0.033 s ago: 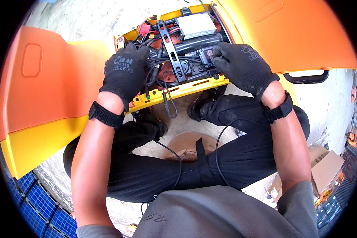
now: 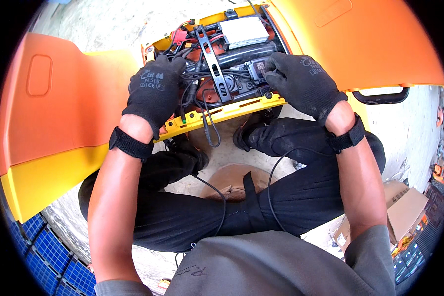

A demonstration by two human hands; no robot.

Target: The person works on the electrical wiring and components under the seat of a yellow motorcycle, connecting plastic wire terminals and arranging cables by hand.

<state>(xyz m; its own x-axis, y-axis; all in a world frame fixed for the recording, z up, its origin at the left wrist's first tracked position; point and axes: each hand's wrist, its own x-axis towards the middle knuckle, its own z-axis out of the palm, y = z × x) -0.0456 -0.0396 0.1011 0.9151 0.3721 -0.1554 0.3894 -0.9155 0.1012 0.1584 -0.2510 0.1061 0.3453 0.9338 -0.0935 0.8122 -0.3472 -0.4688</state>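
An open equipment compartment with a yellow rim (image 2: pixel 241 107) lies in front of the person's knees, between two orange-and-yellow shell panels, its long axis running left to right with the right end slightly farther away. The fitting-out looks well advanced: a silver box (image 2: pixel 244 32) sits at the far side, a black slotted bracket (image 2: pixel 213 64) spans the interior, and a black tube (image 2: pixel 246 54) lies under it. The cabling appears unfinished, since a looped black cable (image 2: pixel 216 140) hangs over the near rim and a green-tipped lead (image 2: pixel 184 120) lies loose by it. The bracket points away from the person, far end leaning left; tube and box follow the compartment's length. The left hand (image 2: pixel 155 89), gloved, has its fingers bent down among the black cables at the left end; whether they grip one cannot be told. The gloved right hand (image 2: pixel 301 81) has thumb and forefinger drawn together at the right edge of a labelled black module (image 2: pixel 258 70); any hold on it is hidden.
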